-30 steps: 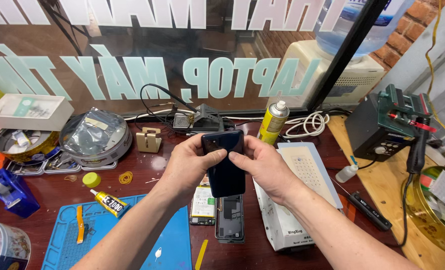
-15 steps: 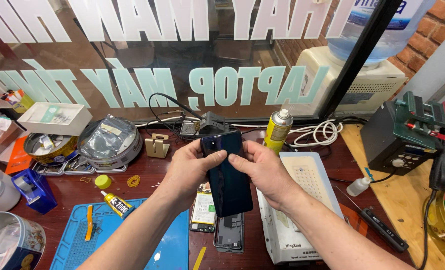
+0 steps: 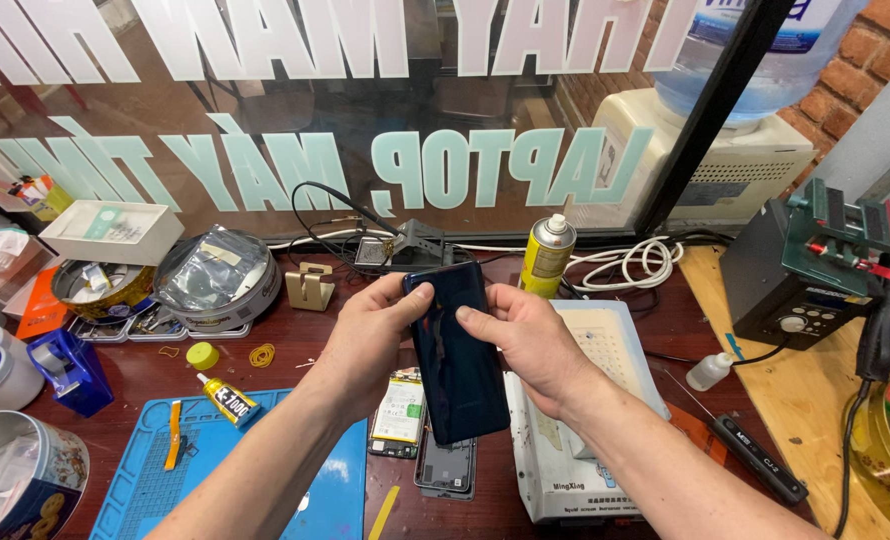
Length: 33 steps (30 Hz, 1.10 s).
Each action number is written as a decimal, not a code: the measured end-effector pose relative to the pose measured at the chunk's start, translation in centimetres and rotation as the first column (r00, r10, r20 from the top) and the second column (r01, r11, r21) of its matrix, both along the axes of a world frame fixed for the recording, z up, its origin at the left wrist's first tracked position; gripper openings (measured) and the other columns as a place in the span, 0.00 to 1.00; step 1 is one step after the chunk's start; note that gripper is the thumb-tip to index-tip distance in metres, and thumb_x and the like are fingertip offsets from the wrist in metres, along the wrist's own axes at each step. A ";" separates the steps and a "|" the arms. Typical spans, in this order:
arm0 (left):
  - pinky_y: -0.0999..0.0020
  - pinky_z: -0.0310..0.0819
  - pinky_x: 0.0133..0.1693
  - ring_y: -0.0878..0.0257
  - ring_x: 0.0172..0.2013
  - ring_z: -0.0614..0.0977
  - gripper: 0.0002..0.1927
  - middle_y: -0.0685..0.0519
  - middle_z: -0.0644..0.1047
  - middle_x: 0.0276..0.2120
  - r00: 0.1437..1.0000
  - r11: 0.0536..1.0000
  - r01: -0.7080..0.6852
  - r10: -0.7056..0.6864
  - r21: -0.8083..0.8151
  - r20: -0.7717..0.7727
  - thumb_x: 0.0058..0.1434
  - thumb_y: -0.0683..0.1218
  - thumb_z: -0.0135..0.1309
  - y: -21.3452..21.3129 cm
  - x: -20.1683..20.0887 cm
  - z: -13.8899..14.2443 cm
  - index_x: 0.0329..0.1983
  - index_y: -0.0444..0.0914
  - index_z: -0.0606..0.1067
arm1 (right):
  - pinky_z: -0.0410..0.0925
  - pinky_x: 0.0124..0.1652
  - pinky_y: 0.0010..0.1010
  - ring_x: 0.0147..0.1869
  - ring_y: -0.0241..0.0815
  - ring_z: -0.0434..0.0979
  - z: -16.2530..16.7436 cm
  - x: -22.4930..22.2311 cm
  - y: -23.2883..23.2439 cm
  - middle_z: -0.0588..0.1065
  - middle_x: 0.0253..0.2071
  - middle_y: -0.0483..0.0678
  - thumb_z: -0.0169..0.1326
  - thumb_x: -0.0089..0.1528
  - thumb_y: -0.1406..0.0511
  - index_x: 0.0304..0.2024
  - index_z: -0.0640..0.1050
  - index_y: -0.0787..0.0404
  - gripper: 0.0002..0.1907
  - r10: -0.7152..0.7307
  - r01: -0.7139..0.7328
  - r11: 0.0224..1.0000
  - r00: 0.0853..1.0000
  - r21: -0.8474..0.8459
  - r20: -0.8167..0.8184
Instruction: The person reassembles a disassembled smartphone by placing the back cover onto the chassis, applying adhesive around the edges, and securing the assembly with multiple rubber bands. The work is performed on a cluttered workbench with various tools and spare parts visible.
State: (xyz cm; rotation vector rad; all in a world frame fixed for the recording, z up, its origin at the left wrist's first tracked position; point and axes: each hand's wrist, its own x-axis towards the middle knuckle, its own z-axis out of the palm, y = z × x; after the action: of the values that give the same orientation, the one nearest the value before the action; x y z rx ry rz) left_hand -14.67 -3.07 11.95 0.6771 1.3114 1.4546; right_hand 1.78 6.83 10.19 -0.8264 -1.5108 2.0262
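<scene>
Seen from the head camera, a person holds a dark phone (image 3: 457,355) upright above a cluttered repair desk (image 3: 285,365), the glossy slab tilted slightly and raised clear of the surface. The left hand (image 3: 370,340) wraps the phone's left edge, its grip pinching the upper corner with the thumb on the face; the right hand (image 3: 520,340) clasps the right edge, thumb pressed flat on the glass. Directly below lie an opened phone frame (image 3: 446,470) and a loose battery (image 3: 400,410), beside a blue work mat (image 3: 155,490) carrying a small glue tube (image 3: 227,400). A white heating plate (image 3: 605,350) sits just right of the hands, a yellow spray can (image 3: 547,255) behind. The phone looks light, rigid and slick, its glass likely fragile; the narrow side edges appear the safest place to hold it.
</scene>
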 end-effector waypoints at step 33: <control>0.52 0.82 0.46 0.52 0.45 0.86 0.18 0.41 0.82 0.44 0.830 0.932 -0.257 0.348 -0.255 0.436 0.61 0.44 0.53 -16.0 -27.9 -7.8 0.52 0.29 0.75 | 0.73 0.51 0.40 0.50 0.49 0.82 -16.4 -31.4 -4.9 0.82 0.45 0.50 0.59 0.60 0.63 0.49 0.84 0.51 0.14 -0.027 -0.514 0.665 0.710 0.543 0.704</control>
State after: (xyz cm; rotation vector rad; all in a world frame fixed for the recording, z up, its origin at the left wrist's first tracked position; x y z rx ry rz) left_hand -42.53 -19.11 4.13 -0.0324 1.1718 1.5966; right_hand -29.62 1.92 -6.26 -1.0684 -2.7247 1.0561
